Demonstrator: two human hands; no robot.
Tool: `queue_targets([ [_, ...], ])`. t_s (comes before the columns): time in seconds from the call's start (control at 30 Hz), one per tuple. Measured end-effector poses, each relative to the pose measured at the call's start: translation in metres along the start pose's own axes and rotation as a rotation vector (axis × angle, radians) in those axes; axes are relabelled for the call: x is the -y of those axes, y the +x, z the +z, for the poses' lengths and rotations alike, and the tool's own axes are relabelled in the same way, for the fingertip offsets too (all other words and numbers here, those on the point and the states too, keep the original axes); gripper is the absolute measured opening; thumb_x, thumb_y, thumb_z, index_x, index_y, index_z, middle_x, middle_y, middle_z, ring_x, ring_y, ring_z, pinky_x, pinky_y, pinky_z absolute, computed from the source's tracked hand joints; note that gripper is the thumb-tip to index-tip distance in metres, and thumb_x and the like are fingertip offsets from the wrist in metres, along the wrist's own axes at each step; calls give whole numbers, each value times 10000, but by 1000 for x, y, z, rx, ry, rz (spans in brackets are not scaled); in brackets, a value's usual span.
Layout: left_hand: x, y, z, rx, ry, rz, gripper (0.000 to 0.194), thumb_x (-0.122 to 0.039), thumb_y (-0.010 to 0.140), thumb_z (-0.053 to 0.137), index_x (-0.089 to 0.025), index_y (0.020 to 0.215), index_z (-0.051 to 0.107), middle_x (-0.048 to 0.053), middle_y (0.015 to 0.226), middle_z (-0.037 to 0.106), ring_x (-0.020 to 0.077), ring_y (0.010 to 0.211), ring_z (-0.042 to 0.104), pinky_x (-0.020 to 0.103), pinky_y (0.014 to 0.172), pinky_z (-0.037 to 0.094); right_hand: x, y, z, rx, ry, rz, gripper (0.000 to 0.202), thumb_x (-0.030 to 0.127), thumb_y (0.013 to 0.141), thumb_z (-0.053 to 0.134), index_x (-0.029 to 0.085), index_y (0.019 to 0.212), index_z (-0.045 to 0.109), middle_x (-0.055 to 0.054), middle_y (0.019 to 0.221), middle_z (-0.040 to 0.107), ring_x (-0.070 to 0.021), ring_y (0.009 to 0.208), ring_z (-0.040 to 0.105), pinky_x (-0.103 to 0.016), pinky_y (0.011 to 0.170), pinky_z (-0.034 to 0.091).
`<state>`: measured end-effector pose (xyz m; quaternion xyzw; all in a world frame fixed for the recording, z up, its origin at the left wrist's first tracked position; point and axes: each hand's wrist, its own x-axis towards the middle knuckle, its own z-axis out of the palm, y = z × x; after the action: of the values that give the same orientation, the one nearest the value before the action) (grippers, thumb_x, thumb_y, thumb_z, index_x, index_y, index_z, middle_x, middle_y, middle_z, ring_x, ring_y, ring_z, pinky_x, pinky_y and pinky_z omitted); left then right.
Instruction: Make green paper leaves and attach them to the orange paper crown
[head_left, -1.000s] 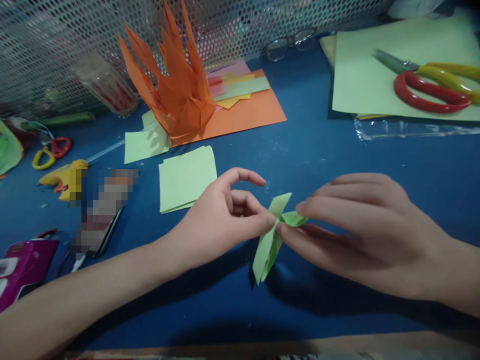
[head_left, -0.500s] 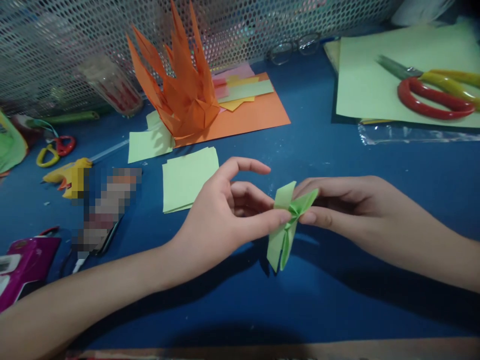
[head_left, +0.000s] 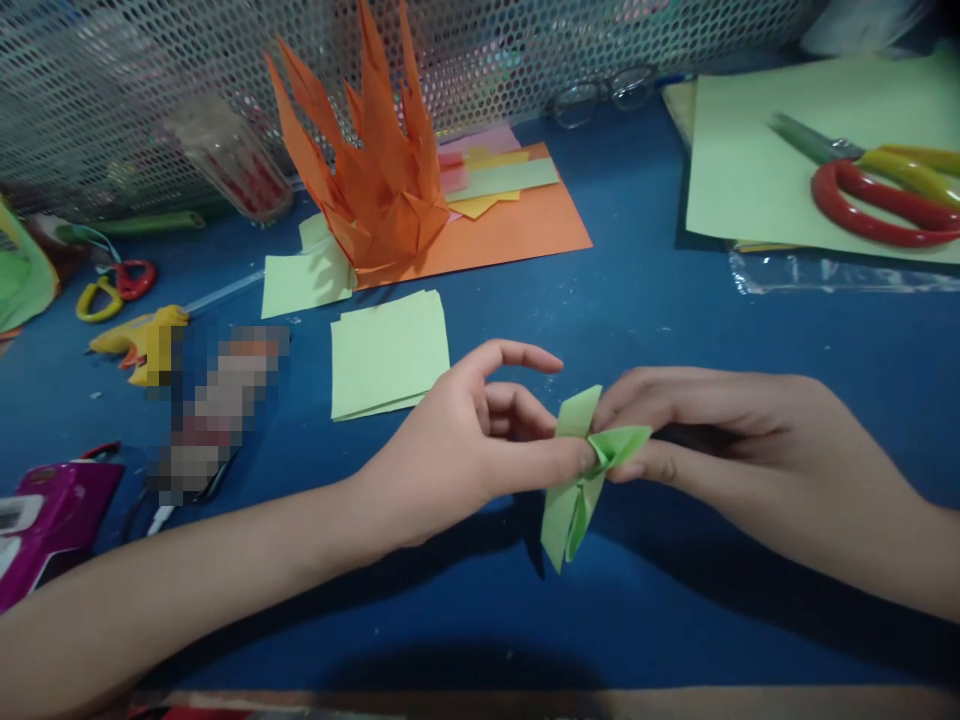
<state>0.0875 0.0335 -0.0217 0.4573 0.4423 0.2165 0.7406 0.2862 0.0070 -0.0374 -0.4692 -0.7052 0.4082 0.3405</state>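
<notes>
A folded light-green paper piece [head_left: 574, 500] with several pointed flaps is held over the blue table [head_left: 450, 620]. My left hand [head_left: 480, 440] pinches it from the left between thumb and fingers, its index finger raised off the paper. From the right, my right hand [head_left: 720, 440] grips the same piece close to its middle, thumb in front and fingers behind. Part of the paper is covered by the thumbs. Left of my hands lies a small stack of green paper squares [head_left: 390, 350].
Behind stands an orange folded-paper model [head_left: 390, 190] on an orange sheet [head_left: 525, 225]. Scissors [head_left: 885, 200] rest on green sheets [head_left: 735, 190] at right. To the left are a yellow glue gun [head_left: 146, 340], a pixelated object [head_left: 225, 410], smaller scissors [head_left: 112, 290] and a jar [head_left: 232, 165].
Both hands and the green paper piece sit slightly lower and further right in view. The piece's right flap is turned more sideways and looks more spread. Both hands keep their hold.
</notes>
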Motion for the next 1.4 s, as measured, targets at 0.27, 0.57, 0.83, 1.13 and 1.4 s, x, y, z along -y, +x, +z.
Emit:
queue_targets([
  [0.27, 3, 3, -2, 46, -120, -183, 533, -209, 667, 875, -201, 1082, 541, -17, 821, 674, 97, 712, 633, 240, 693, 485, -1, -2, 0, -47, -86, -113, 284, 499, 856, 685, 275, 686, 728, 23, 732, 731, -113, 637, 670, -202, 609, 537],
  [0.57, 6, 0, -3, 27, -55, -92, 510, -54, 617, 843, -212, 1010, 558, -65, 759, 623, 75, 682, 607, 208, 671, 496, -1, -1, 6, 2, -6, -9, 226, 449, 850, 706, 296, 688, 741, 46, 748, 745, -106, 669, 686, -184, 644, 552],
  [0.83, 8, 2, -4, -96, 40, 175, 290, -168, 766, 764, -201, 1005, 603, -37, 840, 633, 105, 804, 659, 226, 768, 530, -5, -5, 13, 18, 214, 129, 551, 379, 744, 804, 345, 1230, 546, 39, 871, 725, -142, 743, 698, -213, 594, 560],
  [1.13, 8, 6, -2, -108, 102, 183, 258, -173, 817, 710, -218, 1017, 554, -31, 814, 647, 106, 753, 660, 208, 686, 528, -2, 1, 6, -2, 172, 235, 325, 413, 840, 684, 263, 1115, 596, -8, 777, 733, -175, 681, 714, -274, 591, 597],
  [1.4, 7, 4, 1, -166, 182, 213, 280, -186, 792, 739, -212, 813, 462, -27, 793, 676, 118, 669, 677, 235, 645, 543, -5, -2, 3, -20, 161, 235, 303, 425, 837, 685, 267, 1083, 609, -14, 840, 757, -166, 677, 723, -246, 569, 596],
])
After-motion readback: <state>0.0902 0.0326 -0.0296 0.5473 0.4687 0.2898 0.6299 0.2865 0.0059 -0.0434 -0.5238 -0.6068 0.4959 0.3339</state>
